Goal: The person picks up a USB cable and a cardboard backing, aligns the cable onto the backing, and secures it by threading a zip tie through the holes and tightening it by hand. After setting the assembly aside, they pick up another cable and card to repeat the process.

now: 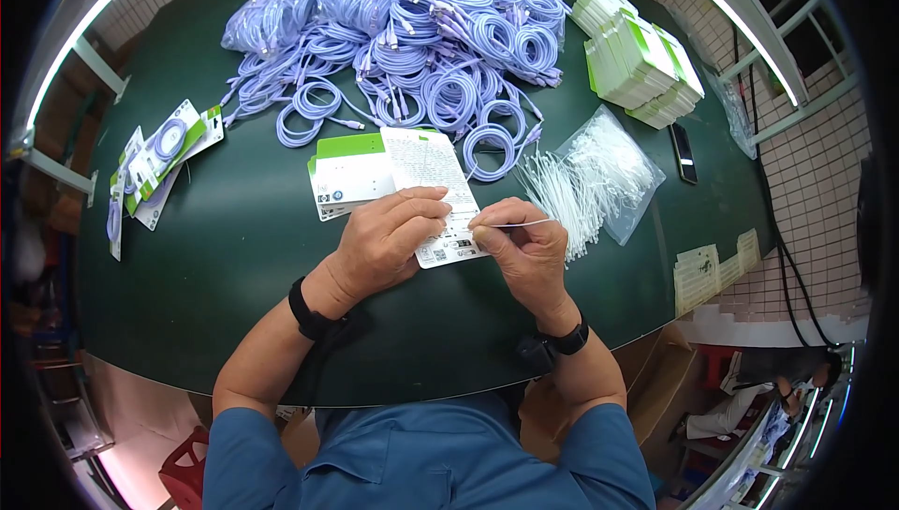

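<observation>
A white printed packaging card (426, 159), its text side up, lies tilted in front of me. My left hand (389, 234) grips its left edge, fingers bent over the face. At the card's right edge my right hand (526, 248) pinches a thin white cable tie (520, 224) between thumb and forefinger; the tie's tip at the card is too small to make out. Partly under that card is a small stack of green-and-white cards (351, 177). Right of my hands, loose white cable ties (562, 196) spill from a clear plastic bag (632, 182).
Coiled lilac cables (449, 32) are heaped across the back of the dark green table (215, 295). Stacked green-and-white cards (637, 60) stand at the back right, beside a black phone (685, 154). Cards with cables attached (164, 159) lie at left. Another person (749, 388) is at lower right.
</observation>
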`<act>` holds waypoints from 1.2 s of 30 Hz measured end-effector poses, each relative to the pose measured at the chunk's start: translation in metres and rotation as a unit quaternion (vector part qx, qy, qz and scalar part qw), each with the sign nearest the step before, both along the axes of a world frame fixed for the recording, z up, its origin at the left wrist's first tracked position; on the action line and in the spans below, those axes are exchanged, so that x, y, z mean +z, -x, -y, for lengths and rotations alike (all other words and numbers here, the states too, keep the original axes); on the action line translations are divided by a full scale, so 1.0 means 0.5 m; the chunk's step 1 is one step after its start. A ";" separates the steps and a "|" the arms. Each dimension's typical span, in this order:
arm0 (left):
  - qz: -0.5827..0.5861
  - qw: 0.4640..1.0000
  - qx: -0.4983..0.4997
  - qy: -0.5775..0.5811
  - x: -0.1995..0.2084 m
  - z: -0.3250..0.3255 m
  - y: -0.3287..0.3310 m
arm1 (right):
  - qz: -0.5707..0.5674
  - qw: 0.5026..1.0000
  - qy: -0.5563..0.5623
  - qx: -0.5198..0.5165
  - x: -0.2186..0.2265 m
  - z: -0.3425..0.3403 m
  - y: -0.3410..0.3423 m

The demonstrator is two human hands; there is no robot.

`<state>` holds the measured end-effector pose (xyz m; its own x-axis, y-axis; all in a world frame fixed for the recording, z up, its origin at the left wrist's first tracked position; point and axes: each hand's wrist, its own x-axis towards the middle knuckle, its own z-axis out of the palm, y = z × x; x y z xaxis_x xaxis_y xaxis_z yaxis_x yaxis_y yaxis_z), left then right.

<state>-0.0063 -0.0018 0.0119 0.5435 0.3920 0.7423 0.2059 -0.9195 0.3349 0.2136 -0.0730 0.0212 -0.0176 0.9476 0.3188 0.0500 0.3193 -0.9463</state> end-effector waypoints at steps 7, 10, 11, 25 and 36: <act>0.002 1.000 0.003 -0.002 0.002 0.003 -0.006 | 0.026 1.000 -0.001 -0.006 0.000 -0.005 -0.001; 0.009 1.000 -0.001 -0.004 0.004 0.004 -0.012 | 0.065 0.997 -0.038 0.015 0.012 -0.008 -0.008; 0.014 1.000 0.004 -0.003 0.007 0.005 -0.010 | 0.067 0.997 -0.039 0.012 0.015 -0.009 -0.010; 0.004 1.000 0.006 -0.005 0.025 0.033 -0.015 | 0.086 0.994 0.017 0.066 0.037 -0.015 -0.028; 0.016 0.999 0.006 -0.027 0.036 0.034 -0.016 | 0.004 0.996 0.046 0.072 0.047 -0.008 -0.039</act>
<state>0.0016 -0.0189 0.0298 0.5138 0.3568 0.7802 0.2070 -0.9341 0.2909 0.2333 -0.0692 0.0447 -0.1583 0.9602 0.2302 0.0165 0.2357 -0.9717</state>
